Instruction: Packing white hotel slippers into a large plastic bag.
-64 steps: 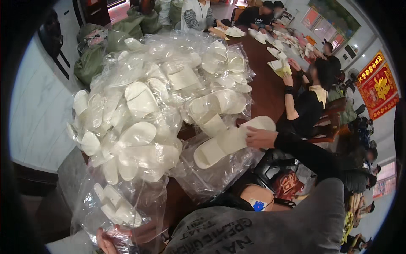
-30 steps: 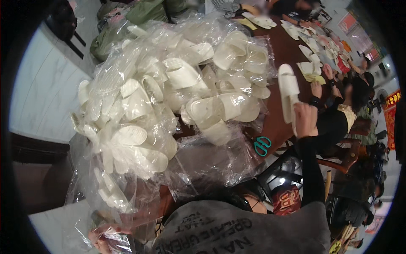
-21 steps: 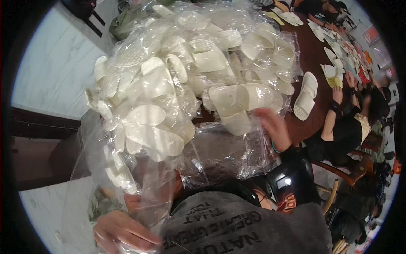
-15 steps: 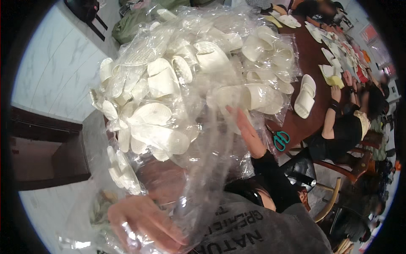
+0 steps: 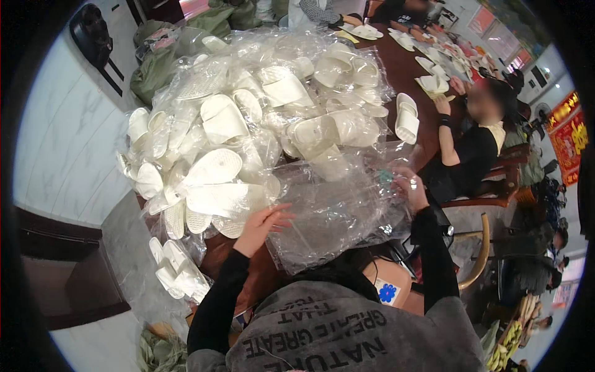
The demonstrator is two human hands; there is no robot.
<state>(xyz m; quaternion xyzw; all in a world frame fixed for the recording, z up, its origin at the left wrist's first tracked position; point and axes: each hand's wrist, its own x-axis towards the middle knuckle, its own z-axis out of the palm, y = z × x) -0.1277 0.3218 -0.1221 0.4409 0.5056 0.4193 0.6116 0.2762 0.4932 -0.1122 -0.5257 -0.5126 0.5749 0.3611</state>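
Note:
A stack of clear plastic bags (image 5: pixel 334 217) lies at the table's near edge, in front of me. My left hand (image 5: pixel 265 228) is open at its left side, fingers stretched out over the plastic. At the right side of the stack, my right hand (image 5: pixel 412 188) has its fingers bent round the edge of a clear bag. Teal scissors (image 5: pixel 385 176) show blurred through the plastic beside it. Beyond my hands rises a heap of white slippers (image 5: pixel 226 118), many in clear bags. One slipper pair in a bag (image 5: pixel 176 270) lies to the left of my left forearm.
A loose white slipper (image 5: pixel 406 118) lies on the dark red table (image 5: pixel 427 146) right of the heap. A co-worker (image 5: pixel 474 146) sits at the right, handling slippers. Green sacks (image 5: pixel 158 74) stand behind the heap. A curved wooden chair arm (image 5: pixel 477 248) is near my right elbow.
My left hand has come from the lower left, where it was among lifted plastic, to the stack's left side. The raised plastic is down. My right hand has moved to the stack's right edge.

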